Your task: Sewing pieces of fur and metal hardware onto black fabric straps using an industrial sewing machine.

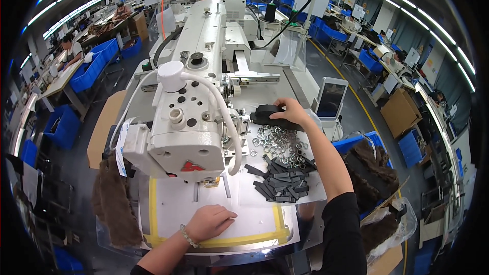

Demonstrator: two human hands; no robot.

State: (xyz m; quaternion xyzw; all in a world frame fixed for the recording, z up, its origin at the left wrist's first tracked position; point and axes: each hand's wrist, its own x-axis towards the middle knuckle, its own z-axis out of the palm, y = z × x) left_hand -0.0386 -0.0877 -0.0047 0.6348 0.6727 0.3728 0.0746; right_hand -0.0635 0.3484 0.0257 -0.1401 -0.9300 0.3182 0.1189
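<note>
My right hand [291, 111] reaches to the far side of the work surface, its fingers closed on a bundle of black fabric strips [266, 116]. Just nearer lies a loose pile of silver metal rings [277, 142], some shaped like D-rings. Below the rings is a heap of short black strap pieces [281, 182]. My left hand [210, 222] rests on the white work plate [173, 203], fingers stretched toward the right and holding nothing. It lies in front of the head of a large white sewing machine [188, 145].
Yellow tape [214, 240] edges the plate. Brown furry material [116, 201] hangs at the left; more furry pieces [369, 170] fill a blue bin at the right. A small screen [332, 97] stands beyond my right arm. Other people work farther off.
</note>
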